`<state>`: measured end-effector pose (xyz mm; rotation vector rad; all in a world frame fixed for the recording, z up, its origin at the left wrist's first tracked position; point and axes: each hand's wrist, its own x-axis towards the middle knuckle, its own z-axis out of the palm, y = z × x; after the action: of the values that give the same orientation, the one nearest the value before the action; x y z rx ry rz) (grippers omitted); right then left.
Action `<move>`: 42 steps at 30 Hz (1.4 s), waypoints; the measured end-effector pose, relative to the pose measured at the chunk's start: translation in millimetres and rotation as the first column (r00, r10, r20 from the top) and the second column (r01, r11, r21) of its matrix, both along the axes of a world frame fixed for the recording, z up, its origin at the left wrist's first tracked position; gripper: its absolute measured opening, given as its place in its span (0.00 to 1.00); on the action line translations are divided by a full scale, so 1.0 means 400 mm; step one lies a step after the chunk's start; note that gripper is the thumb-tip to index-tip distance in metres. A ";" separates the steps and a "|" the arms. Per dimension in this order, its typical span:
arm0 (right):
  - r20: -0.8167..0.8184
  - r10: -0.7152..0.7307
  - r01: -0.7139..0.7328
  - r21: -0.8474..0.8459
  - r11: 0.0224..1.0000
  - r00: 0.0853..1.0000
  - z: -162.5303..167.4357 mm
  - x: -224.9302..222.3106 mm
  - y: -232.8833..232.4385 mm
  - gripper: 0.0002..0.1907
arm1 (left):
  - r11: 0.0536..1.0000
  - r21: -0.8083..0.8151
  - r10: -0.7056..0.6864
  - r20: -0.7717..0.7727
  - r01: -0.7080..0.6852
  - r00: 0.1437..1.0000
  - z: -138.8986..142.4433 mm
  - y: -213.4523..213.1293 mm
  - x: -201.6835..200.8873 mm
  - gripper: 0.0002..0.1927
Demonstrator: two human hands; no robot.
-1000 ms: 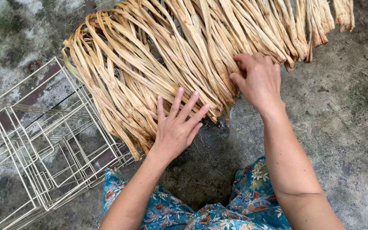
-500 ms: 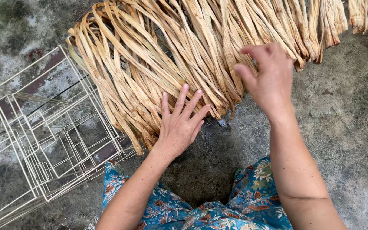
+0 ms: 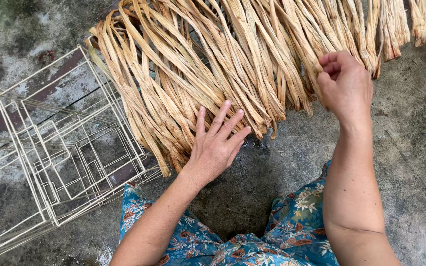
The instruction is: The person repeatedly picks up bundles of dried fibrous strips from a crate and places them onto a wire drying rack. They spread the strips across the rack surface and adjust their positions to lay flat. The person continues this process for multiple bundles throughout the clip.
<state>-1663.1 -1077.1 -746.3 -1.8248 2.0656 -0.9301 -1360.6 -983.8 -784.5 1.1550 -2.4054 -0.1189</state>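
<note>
The left hand (image 3: 216, 148) is lying flat, steadying pale dried straw-coloured fibre strips (image 3: 213, 74), while the right hand (image 3: 345, 86) is pinching one strip's end.

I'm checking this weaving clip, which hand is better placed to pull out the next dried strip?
Probably the right hand: its fingers already pinch a strip at the edge of the dried strips, while the left hand lies flat, pressing them down.

Soft daylight, sharp, faint shadows (no glare)
</note>
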 end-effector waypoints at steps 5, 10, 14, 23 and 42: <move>0.040 0.081 -0.076 -0.119 0.990 0.996 0.036 0.071 0.029 0.11 | 1.000 0.010 0.003 -0.035 -0.003 0.999 0.006 0.004 0.001 0.17; -0.092 0.244 -0.253 -0.112 0.961 0.965 0.008 0.211 0.045 0.15 | 0.996 -0.085 -0.039 -0.070 0.033 0.997 0.023 -0.020 -0.022 0.27; -0.140 0.196 -0.206 -0.065 0.976 0.971 -0.014 0.219 0.021 0.09 | 0.994 -0.104 -0.040 0.013 0.041 0.999 0.029 -0.042 -0.041 0.31; 0.080 0.195 -0.187 -0.096 0.978 0.977 -0.013 0.154 0.017 0.07 | 0.998 -0.058 0.006 0.066 -0.002 0.998 0.017 -0.035 -0.008 0.18; 0.251 0.135 -0.180 0.168 0.969 0.959 0.044 0.144 0.028 0.07 | 0.989 -0.007 -0.148 -0.124 0.148 0.981 0.029 0.023 0.020 0.15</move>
<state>-1605.4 -1066.0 -728.8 -1.6625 1.7699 -0.8328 -1352.6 -974.4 -773.0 0.9396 -2.3790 -0.2350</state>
